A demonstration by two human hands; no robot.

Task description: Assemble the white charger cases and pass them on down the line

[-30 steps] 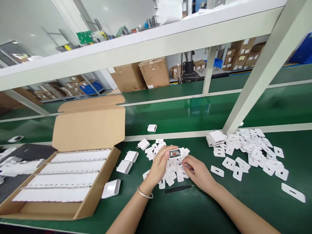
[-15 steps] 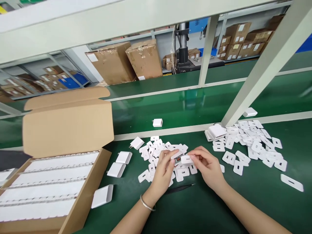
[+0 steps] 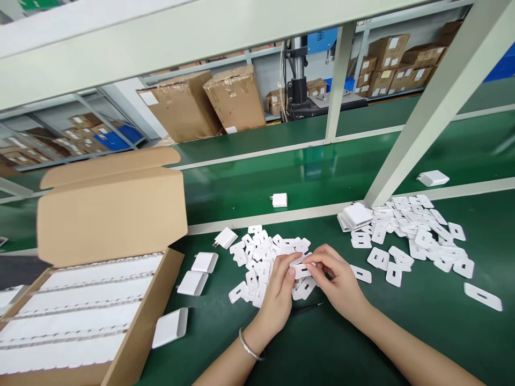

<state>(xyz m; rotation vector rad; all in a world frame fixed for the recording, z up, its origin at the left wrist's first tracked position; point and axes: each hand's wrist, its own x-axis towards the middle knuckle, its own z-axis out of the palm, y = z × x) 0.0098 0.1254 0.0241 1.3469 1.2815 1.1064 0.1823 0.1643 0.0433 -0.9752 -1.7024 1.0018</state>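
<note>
My left hand (image 3: pixel 278 289) is closed around a white charger housing (image 3: pixel 296 261), mostly hidden by the fingers. A small white slotted end plate (image 3: pixel 302 271) lies against the housing's near end. My right hand (image 3: pixel 338 276) pinches that plate at its right side with thumb and forefinger. Whether the plate is seated in the housing, I cannot tell. Below and behind both hands spreads a pile of similar slotted plates (image 3: pixel 262 249). Dark tweezers (image 3: pixel 306 309) lie on the green table, partly under my left wrist.
An open cardboard box (image 3: pixel 161 316) with white rows inside stands at left. Several white chargers (image 3: pixel 193 282) lie beside it. More plates (image 3: pixel 422 238) and stacked white housings (image 3: pixel 357 215) are at right, near a slanted post (image 3: pixel 426 107). A charger (image 3: pixel 279 200) sits on the green belt behind.
The end plate has come up against the housing's open end, covering the inside that showed before. My hands are closer together. The chargers on the belt have moved right.
</note>
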